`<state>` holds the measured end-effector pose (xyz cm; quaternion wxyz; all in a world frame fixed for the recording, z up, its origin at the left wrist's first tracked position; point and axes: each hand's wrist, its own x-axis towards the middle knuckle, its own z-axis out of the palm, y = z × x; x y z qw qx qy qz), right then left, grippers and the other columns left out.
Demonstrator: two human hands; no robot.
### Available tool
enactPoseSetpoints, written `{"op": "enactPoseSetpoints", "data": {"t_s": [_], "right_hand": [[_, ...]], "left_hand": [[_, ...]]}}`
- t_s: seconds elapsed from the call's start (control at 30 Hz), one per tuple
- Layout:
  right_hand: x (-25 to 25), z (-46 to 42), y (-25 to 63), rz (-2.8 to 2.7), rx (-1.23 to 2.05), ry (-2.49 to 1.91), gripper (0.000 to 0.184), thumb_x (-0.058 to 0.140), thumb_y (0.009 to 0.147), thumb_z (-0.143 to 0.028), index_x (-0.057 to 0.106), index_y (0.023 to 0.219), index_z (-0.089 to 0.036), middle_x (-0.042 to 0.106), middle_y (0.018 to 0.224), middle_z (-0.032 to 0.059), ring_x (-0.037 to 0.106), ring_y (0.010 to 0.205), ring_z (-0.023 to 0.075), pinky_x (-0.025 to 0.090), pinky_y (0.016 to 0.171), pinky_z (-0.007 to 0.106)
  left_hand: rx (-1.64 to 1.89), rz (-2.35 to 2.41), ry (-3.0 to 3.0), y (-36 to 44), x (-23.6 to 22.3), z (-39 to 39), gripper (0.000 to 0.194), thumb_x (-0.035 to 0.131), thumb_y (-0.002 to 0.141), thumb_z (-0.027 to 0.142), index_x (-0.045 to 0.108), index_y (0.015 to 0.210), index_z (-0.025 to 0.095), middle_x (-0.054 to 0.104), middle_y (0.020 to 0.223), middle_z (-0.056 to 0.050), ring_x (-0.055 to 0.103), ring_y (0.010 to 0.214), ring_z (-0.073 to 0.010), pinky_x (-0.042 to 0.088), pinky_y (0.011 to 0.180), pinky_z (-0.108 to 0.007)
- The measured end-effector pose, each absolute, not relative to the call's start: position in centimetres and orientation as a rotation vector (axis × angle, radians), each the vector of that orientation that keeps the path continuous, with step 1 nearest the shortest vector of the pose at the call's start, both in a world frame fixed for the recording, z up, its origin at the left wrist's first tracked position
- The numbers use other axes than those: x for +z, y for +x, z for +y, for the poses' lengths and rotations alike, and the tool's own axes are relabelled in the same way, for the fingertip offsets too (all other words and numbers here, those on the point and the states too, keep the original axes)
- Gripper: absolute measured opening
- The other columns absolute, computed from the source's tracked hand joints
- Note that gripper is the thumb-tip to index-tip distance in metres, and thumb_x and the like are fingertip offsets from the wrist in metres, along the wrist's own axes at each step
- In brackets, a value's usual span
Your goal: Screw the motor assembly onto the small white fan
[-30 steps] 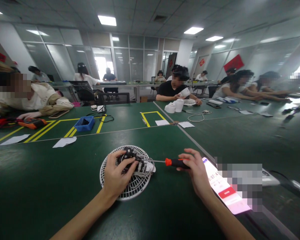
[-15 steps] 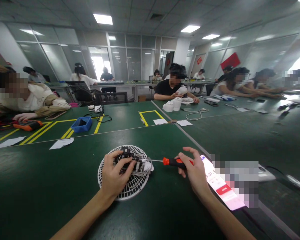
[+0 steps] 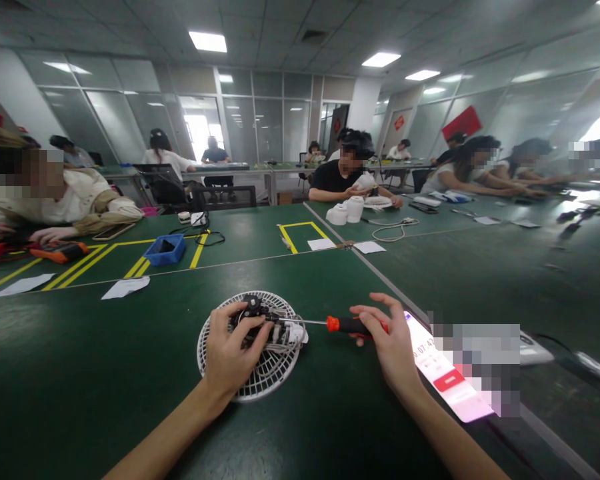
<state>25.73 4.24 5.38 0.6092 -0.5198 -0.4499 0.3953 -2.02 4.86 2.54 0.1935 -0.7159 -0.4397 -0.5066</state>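
A round white fan grille (image 3: 275,381) lies on the green table, with a black motor assembly (image 3: 253,305) and bundled wires on top of it. My left hand (image 3: 233,350) is closed around the motor assembly, thumb and fingers pressing on its near side. In my right hand (image 3: 387,333) is a screwdriver (image 3: 347,325) with a red and black handle, gripped at the handle's end. Its shaft points left and its tip meets the motor assembly; the exact contact spot is too small to make out.
A lit phone (image 3: 453,380) lies just right of my right hand. Farther off are a blue bin (image 3: 165,249), paper slips (image 3: 126,287) and white plastic housings (image 3: 354,209). A person in black (image 3: 330,177) sits across the table; other people sit left and right.
Both hands keep almost the same place on the motor assembly and screwdriver. The fingers of my right hand have shifted slightly about the handle.
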Motion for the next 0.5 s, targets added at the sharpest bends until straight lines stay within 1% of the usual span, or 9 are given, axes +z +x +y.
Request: {"op": "enactPoseSetpoints", "data": {"t_s": [0.07,0.13,0.17,0.23,0.3,0.33,0.37,0.43,0.5], "right_hand": [[5.63,4.13,25.52,-1.050,0.919,-1.233,0.058,0.075,0.077,-0.052,0.046,0.119,-0.025,0.075,0.095,0.0052,0.062,0.048,0.0162,0.044,0.040,0.026],[5.71,4.06,25.51,-1.037,0.943,-1.245,0.056,0.073,0.078,-0.053,0.046,0.119,-0.025,0.074,0.094,0.0047,0.062,0.049,0.0171,0.046,0.041,0.028],[5.66,4.07,25.59,-1.025,0.951,-1.237,0.053,0.071,0.079,-0.051,0.048,0.119,-0.025,0.074,0.096,0.0050,0.067,0.057,0.0198,0.051,0.046,0.030],[5.43,4.16,25.83,-1.024,0.940,-1.209,0.045,0.068,0.078,-0.040,0.051,0.117,-0.025,0.074,0.102,0.0058,0.072,0.080,0.0253,0.059,0.065,0.037],[5.18,4.30,26.07,-1.065,0.869,-1.200,0.043,0.065,0.075,-0.029,0.054,0.116,-0.025,0.073,0.106,0.0059,0.070,0.099,0.0272,0.057,0.083,0.040],[5.10,4.36,26.14,-1.090,0.826,-1.209,0.044,0.064,0.073,-0.026,0.055,0.116,-0.025,0.073,0.106,0.0058,0.068,0.102,0.0272,0.056,0.087,0.040],[5.07,4.38,26.16,-1.106,0.792,-1.222,0.044,0.064,0.073,-0.025,0.055,0.116,-0.024,0.073,0.104,0.0058,0.068,0.103,0.0273,0.056,0.086,0.040],[5.18,4.34,26.04,-1.099,0.780,-1.238,0.044,0.067,0.075,-0.029,0.053,0.117,-0.024,0.072,0.100,0.0058,0.068,0.098,0.0272,0.058,0.077,0.038],[5.43,4.18,25.76,-1.074,0.835,-1.232,0.049,0.072,0.078,-0.038,0.050,0.119,-0.025,0.071,0.096,0.0043,0.069,0.078,0.0238,0.057,0.061,0.034]], "left_hand": [[-1.420,-1.231,-2.007,-1.96,2.60,4.87,0.010,0.078,0.085,0.022,0.072,0.093,0.020,0.059,0.116,-0.010,0.059,0.106,-0.0252,0.054,0.088,-0.043],[-1.424,-1.228,-2.008,-1.87,2.66,4.92,0.010,0.077,0.085,0.022,0.072,0.094,0.020,0.058,0.116,-0.011,0.059,0.106,-0.0254,0.054,0.087,-0.044],[-1.424,-1.226,-2.010,-1.84,2.68,4.95,0.011,0.077,0.085,0.022,0.072,0.094,0.020,0.058,0.116,-0.011,0.059,0.106,-0.0255,0.054,0.087,-0.044],[-1.425,-1.222,-2.016,-1.81,2.68,4.99,0.011,0.077,0.085,0.022,0.072,0.095,0.020,0.058,0.117,-0.011,0.059,0.107,-0.0254,0.054,0.088,-0.045],[-1.426,-1.216,-2.020,-1.84,2.63,5.01,0.010,0.077,0.085,0.021,0.072,0.095,0.020,0.059,0.117,-0.010,0.059,0.107,-0.0250,0.055,0.088,-0.045],[-1.428,-1.213,-2.020,-1.87,2.59,5.02,0.010,0.077,0.085,0.021,0.072,0.094,0.020,0.059,0.117,-0.010,0.060,0.107,-0.0248,0.055,0.088,-0.044],[-1.429,-1.210,-2.020,-1.91,2.54,5.02,0.010,0.077,0.085,0.021,0.073,0.094,0.020,0.059,0.117,-0.010,0.060,0.107,-0.0246,0.055,0.088,-0.044],[-1.429,-1.211,-2.022,-1.98,2.43,5.02,0.010,0.077,0.085,0.022,0.073,0.094,0.021,0.059,0.117,-0.010,0.060,0.107,-0.0245,0.055,0.088,-0.045],[-1.430,-1.212,-2.023,-2.01,2.38,5.02,0.010,0.077,0.085,0.022,0.073,0.095,0.021,0.059,0.118,-0.010,0.060,0.107,-0.0247,0.056,0.088,-0.045]]}}
